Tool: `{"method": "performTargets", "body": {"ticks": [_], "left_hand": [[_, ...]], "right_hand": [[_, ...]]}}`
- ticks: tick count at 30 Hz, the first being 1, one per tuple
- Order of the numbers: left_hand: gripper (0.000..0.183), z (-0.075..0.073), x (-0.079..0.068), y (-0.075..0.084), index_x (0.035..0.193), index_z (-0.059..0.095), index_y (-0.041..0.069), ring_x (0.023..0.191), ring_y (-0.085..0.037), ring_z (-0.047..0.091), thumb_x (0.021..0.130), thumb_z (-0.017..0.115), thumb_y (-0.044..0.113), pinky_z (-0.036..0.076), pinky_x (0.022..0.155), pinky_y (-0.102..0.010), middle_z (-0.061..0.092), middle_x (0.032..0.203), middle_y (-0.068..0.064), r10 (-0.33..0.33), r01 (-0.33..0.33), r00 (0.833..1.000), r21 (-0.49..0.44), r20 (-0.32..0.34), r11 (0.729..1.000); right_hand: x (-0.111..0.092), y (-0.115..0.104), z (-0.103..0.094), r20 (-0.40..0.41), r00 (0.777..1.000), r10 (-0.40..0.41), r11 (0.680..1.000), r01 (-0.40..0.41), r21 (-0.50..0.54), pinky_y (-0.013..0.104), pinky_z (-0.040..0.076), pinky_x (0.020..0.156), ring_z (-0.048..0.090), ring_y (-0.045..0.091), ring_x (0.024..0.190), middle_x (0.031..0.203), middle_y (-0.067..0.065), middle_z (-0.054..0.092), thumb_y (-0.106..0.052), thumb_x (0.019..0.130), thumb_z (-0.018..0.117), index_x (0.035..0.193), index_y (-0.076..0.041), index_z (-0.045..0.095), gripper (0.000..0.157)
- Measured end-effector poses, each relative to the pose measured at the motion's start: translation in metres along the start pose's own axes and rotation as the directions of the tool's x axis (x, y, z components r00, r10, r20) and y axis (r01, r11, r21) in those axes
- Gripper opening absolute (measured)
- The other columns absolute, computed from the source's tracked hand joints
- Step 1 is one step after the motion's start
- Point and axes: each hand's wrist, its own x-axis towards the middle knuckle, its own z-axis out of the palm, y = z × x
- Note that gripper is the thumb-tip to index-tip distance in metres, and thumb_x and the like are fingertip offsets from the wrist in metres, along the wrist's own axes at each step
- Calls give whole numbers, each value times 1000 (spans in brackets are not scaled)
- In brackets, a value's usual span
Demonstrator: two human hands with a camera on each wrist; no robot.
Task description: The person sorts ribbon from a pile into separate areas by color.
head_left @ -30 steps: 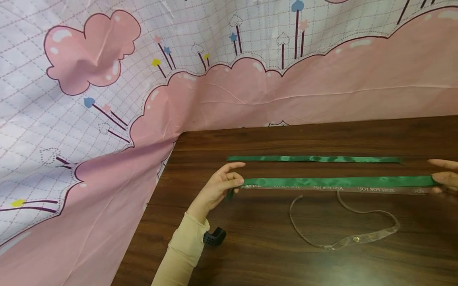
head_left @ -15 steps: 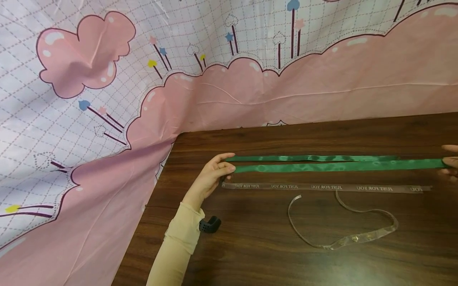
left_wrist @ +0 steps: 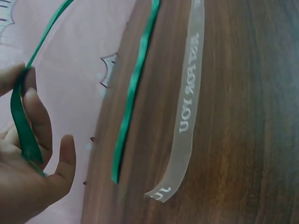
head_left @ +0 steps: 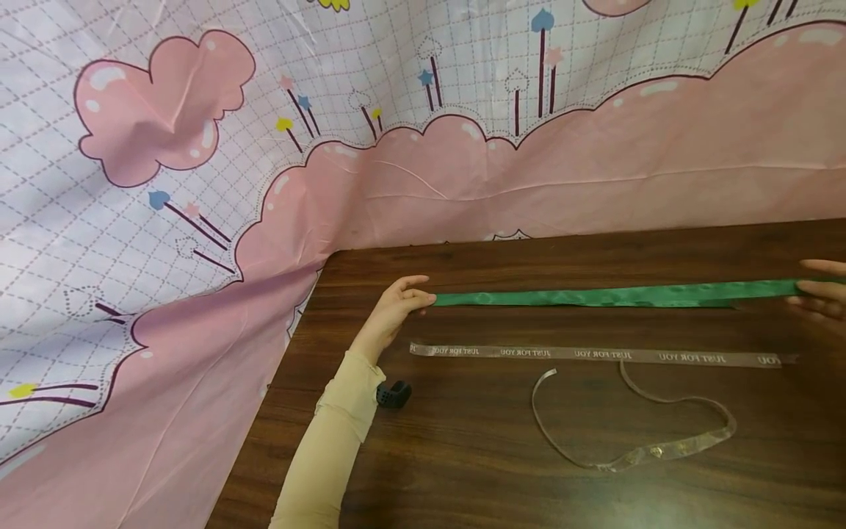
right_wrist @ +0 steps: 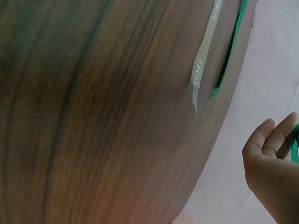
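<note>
A green satin ribbon is stretched nearly straight between the two hands. My left hand pinches it near its left end, and in the left wrist view a short tail of the ribbon hangs down in front of the palm. At the right edge of the head view, my right hand pinches the other end, partly cut off by the frame. Below the held ribbon lies a second green ribbon, flat on the table; in the head view the held one mostly covers it.
Nearer on the brown wooden table lies a sheer ribbon with white mirrored "JUST FOR YOU" print. In front of it a thin translucent ribbon with gold marks forms a loose curve. A pink patterned cloth hangs behind the table.
Both hands have moved away from the body with the held ribbon, from close over the printed ribbon to over the far green one. The printed ribbon now shows along its length.
</note>
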Motion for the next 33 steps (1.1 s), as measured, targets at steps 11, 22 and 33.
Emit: {"method": "performTargets", "body": {"ticks": [11, 22, 33], "left_hand": [[45, 10, 33, -17, 119, 46, 25, 106, -21, 50, 78, 66, 26, 31, 100, -47, 63, 97, -3, -49, 62, 996, 183, -74, 981], [56, 17, 44, -32, 129, 38, 15, 103, -22, 52, 80, 64, 24, 38, 94, -41, 62, 101, -5, -56, 93, 987, 253, -152, 963], [56, 17, 48, -44, 130, 36, 13, 99, -22, 53, 81, 62, 16, 41, 90, -36, 63, 100, -8, -22, 72, 977, 229, -212, 971]], "right_hand": [[-2, 11, 64, -29, 994, -109, 986, 104, -134, 25, 54, 62, 67, 20, 71, 84, 7, 68, 9, 90, 30, 116, -12, 52, 39], [-1, 9, 89, -5, 1000, 22, 965, -23, -262, 19, 52, 68, 65, 13, 78, 89, 2, 65, 4, 91, 34, 114, -17, 46, 33], [0, 18, 84, -111, 992, 62, 815, -115, -568, 11, 48, 69, 55, -7, 85, 96, -22, 57, -14, 92, 42, 137, -16, 15, 53]]}}
